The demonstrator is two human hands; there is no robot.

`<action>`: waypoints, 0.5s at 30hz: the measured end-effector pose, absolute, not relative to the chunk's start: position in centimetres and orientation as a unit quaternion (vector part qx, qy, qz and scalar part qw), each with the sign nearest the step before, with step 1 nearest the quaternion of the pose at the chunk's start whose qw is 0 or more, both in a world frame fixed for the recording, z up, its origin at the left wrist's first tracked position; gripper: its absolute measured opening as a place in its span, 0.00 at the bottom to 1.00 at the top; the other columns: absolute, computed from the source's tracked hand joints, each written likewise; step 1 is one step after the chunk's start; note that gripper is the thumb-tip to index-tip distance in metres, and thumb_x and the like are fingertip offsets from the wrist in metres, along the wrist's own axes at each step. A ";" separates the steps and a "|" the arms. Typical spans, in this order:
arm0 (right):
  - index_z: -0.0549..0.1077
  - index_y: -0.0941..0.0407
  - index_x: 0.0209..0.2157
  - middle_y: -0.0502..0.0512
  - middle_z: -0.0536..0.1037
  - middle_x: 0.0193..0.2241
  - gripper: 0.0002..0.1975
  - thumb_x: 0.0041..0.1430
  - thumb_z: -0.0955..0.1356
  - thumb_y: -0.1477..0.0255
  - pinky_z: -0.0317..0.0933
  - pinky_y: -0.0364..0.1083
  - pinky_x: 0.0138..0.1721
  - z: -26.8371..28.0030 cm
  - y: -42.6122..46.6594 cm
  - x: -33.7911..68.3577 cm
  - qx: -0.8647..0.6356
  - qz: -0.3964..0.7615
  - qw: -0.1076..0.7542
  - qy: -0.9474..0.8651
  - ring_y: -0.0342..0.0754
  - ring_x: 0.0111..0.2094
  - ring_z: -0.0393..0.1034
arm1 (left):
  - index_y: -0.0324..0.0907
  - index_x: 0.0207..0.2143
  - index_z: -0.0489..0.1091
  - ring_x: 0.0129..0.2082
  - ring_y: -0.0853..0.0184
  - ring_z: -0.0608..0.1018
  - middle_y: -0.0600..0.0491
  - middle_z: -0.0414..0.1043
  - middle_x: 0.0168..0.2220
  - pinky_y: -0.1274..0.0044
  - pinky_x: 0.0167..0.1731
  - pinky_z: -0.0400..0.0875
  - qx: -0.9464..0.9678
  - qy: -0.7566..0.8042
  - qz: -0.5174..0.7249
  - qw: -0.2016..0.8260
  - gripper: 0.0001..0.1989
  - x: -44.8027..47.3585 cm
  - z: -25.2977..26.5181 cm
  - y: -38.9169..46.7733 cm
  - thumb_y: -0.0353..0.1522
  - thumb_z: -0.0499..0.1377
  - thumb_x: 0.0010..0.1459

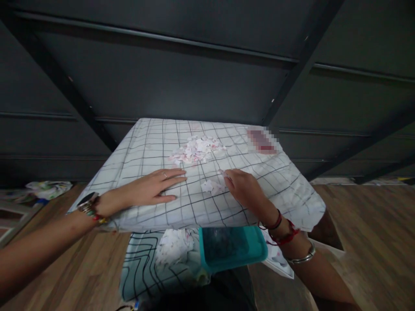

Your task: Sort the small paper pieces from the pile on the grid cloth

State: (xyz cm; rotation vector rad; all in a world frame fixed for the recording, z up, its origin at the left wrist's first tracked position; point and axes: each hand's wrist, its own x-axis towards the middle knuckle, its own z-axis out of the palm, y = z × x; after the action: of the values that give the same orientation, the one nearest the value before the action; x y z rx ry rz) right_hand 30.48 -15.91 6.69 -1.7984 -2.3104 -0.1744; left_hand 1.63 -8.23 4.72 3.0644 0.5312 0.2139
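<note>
Decent scrap pile [198, 149] already sat at 12 o'clock, but a small heap [212, 187] was left around 5, left hand [158, 186] flat and empty, right hand [245, 186] pinching a scrap [222, 172].

1. The left hand [158, 185] lies palm down on the counter [136, 151], fingers [175, 172] spread; a dark watch [88, 201] circles that wrist.
2. The right hand [244, 185] pinches a small pale scrap [222, 172]; a little cluster of scraps [212, 187] lies just beside it.
3. A larger heap of scraps [199, 149] sits beyond both hands; right of it lies a pixelated reddish object [262, 140].
4. Below the near edge stands a teal tub [233, 262]; a white bundle [175, 247] rests to its left.
</note>
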 end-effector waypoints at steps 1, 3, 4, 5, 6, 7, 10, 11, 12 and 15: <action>0.70 0.60 0.35 0.57 0.74 0.29 0.11 0.60 0.58 0.74 0.53 0.42 0.28 6.6 -16.0 29.8 -0.600 -0.058 0.104 -0.791 0.46 0.30 0.67 | 0.43 0.59 0.49 0.58 0.59 0.56 0.45 0.47 0.60 0.69 0.55 0.54 0.983 0.172 0.064 0.018 0.27 0.9 4.8 -8.4 0.39 0.52 0.59; 0.69 0.61 0.35 0.58 0.74 0.30 0.10 0.60 0.58 0.75 0.54 0.43 0.29 6.4 -16.0 28.1 -0.573 -0.062 0.104 -0.810 0.47 0.31 0.67 | 0.43 0.60 0.46 0.59 0.58 0.52 0.46 0.42 0.62 0.68 0.56 0.52 0.981 0.183 0.061 0.023 0.28 -0.5 4.8 -8.7 0.39 0.52 0.60; 0.70 0.61 0.35 0.58 0.74 0.30 0.10 0.60 0.58 0.76 0.54 0.43 0.29 6.4 -16.0 27.2 -0.558 -0.066 0.103 -0.821 0.47 0.31 0.67 | 0.44 0.60 0.46 0.60 0.59 0.51 0.46 0.41 0.62 0.67 0.56 0.51 0.979 0.191 0.067 0.024 0.28 -1.1 4.7 -8.8 0.39 0.51 0.60; 0.70 0.61 0.35 0.59 0.74 0.31 0.11 0.60 0.58 0.76 0.54 0.43 0.29 6.5 -15.9 26.3 -0.545 -0.068 0.102 -0.829 0.47 0.32 0.67 | 0.44 0.60 0.46 0.60 0.59 0.51 0.46 0.41 0.62 0.67 0.57 0.50 0.976 0.202 0.073 0.025 0.28 -1.7 4.6 -8.9 0.39 0.51 0.60; 0.70 0.61 0.34 0.59 0.74 0.31 0.12 0.60 0.57 0.75 0.55 0.43 0.30 6.7 -15.8 25.6 -0.536 -0.068 0.102 -0.836 0.47 0.32 0.67 | 0.44 0.59 0.47 0.59 0.59 0.52 0.47 0.41 0.62 0.66 0.57 0.50 0.973 0.214 0.079 0.024 0.27 -2.1 4.5 -9.0 0.39 0.51 0.60; 0.70 0.61 0.33 0.59 0.74 0.30 0.13 0.61 0.56 0.75 0.55 0.43 0.30 6.9 -15.7 25.0 -0.530 -0.067 0.102 -0.839 0.47 0.32 0.67 | 0.44 0.59 0.47 0.59 0.59 0.52 0.47 0.42 0.62 0.66 0.56 0.50 0.970 0.228 0.081 0.023 0.27 -2.6 4.4 -9.1 0.39 0.51 0.60; 0.70 0.59 0.35 0.58 0.75 0.32 0.13 0.62 0.56 0.73 0.56 0.42 0.33 7.6 -15.2 24.4 -0.551 -0.061 0.111 -0.825 0.46 0.34 0.68 | 0.45 0.59 0.47 0.59 0.57 0.52 0.47 0.44 0.62 0.63 0.56 0.49 0.959 0.271 0.081 0.008 0.27 -3.5 4.0 -9.2 0.41 0.49 0.61; 0.70 0.59 0.36 0.57 0.75 0.32 0.12 0.61 0.57 0.73 0.56 0.42 0.33 7.8 -15.1 24.5 -0.568 -0.063 0.111 -0.813 0.46 0.35 0.68 | 0.45 0.59 0.47 0.59 0.58 0.52 0.47 0.44 0.61 0.63 0.56 0.48 0.956 0.284 0.078 0.004 0.27 -3.6 3.9 -9.3 0.42 0.49 0.61; 0.70 0.58 0.37 0.56 0.75 0.33 0.12 0.61 0.57 0.73 0.56 0.42 0.33 7.9 -15.0 24.7 -0.585 -0.066 0.109 -0.801 0.46 0.35 0.68 | 0.45 0.59 0.47 0.59 0.58 0.52 0.47 0.45 0.61 0.64 0.56 0.47 0.953 0.295 0.074 0.003 0.27 -3.8 3.8 -9.3 0.43 0.48 0.61; 0.71 0.58 0.36 0.56 0.75 0.33 0.12 0.61 0.58 0.72 0.55 0.42 0.32 7.7 -15.1 25.0 -0.609 -0.078 0.094 -0.784 0.46 0.35 0.68 | 0.46 0.59 0.48 0.59 0.60 0.53 0.49 0.47 0.61 0.65 0.57 0.47 0.947 0.315 0.064 0.006 0.27 -3.9 3.5 -9.4 0.46 0.46 0.60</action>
State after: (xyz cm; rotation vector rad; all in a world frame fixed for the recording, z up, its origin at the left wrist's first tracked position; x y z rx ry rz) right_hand 25.00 -15.08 7.71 -1.8062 -2.3257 -0.2323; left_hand -3.94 -9.44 3.46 2.9632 0.9867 0.1998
